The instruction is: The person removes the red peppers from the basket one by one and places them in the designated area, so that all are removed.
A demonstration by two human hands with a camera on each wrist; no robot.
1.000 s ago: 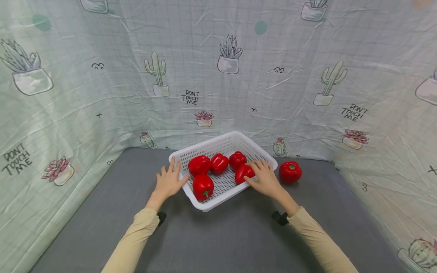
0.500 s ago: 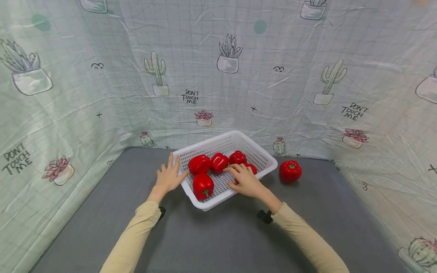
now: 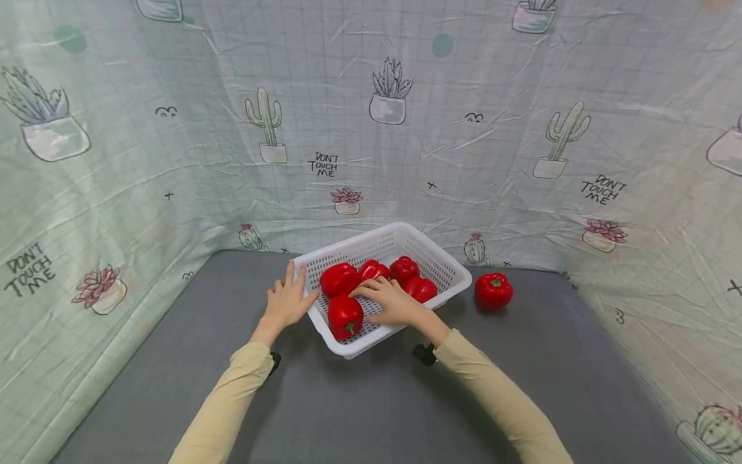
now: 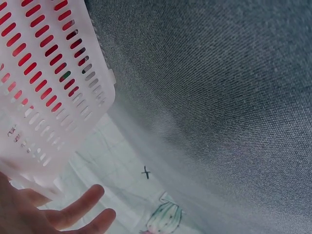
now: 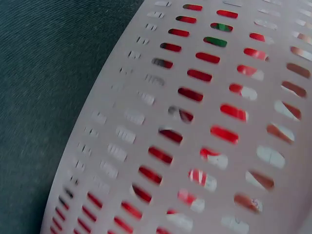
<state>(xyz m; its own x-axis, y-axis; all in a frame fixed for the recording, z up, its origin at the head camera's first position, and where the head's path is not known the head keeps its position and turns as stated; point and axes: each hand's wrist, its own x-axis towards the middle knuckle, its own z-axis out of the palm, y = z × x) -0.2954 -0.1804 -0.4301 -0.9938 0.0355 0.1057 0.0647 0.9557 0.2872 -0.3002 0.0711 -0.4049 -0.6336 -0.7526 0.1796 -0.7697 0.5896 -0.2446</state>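
A white perforated plastic basket (image 3: pixel 351 348) sits at an angle on the grey tabletop in the head view. Several red bell peppers lie in it, including a front-left bell pepper (image 3: pixel 345 316) with its green stem toward me. My left hand (image 3: pixel 284 308) rests against the basket's left rim, fingers spread and fairly straight. Over the basket's front rim reaches my right hand (image 3: pixel 395 304), its loosely bent fingers above the peppers and near the front-left one. Nothing shows in its grasp; whether its fingertips touch a pepper I cannot tell. The right wrist view shows mainly the basket's slotted wall (image 5: pixel 195 141).
Outside the basket, to its right, another red bell pepper (image 3: pixel 493 292) stands on the table (image 3: pixel 371 412). A cloth printed with cacti (image 3: pixel 371 161) hangs behind the table and along both sides.
My right hand has moved left across the basket, from the right-hand bell pepper toward the front-left one, uncovering the former. Left hand and basket have hardly shifted.
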